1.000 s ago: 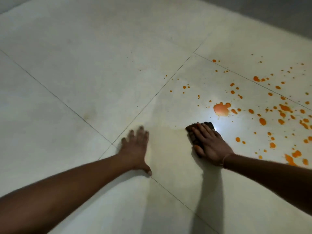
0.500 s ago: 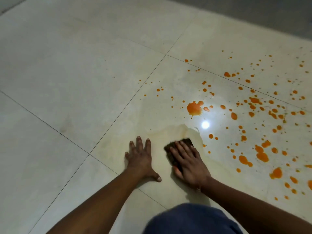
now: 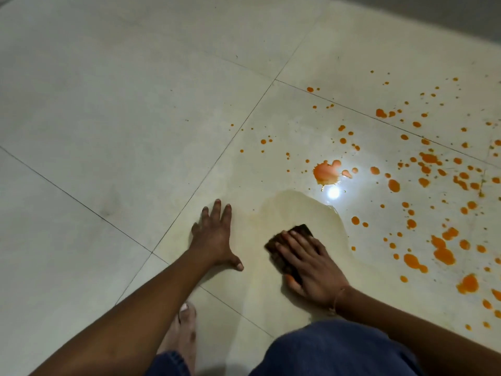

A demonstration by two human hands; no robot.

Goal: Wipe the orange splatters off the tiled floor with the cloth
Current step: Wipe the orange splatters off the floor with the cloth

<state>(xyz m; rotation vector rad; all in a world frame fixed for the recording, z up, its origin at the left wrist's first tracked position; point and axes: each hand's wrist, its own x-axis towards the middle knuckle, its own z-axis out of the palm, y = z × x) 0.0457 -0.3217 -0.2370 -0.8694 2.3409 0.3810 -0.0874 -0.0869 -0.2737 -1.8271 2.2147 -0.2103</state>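
Person crouched: blue-denim knee [image 3: 339, 348] nearest, bare foot [image 3: 184, 329] beside it on the tiled floor [image 3: 108, 118]. Left hand [image 3: 214, 240] is planted flat on the tile, arm straight, fingers spread wide, thumb out to the side, holding nothing. Right hand [image 3: 309, 261] lies palm-down on the dark cloth [image 3: 287, 245], fingers laid flat over it and pressing it to the floor, not curled round it; thin bracelet [image 3: 337, 297] at the wrist. Cloth sits inside a pale wet smear [image 3: 298, 207] that fans out ahead of it. Just past the smear's far edge: big orange blot [image 3: 325, 172] and a bright light reflection [image 3: 333, 192]. Orange splatters [image 3: 439, 248] are thick to the right and farther out, crossing the grout line. Tiles left of the hands are bare.
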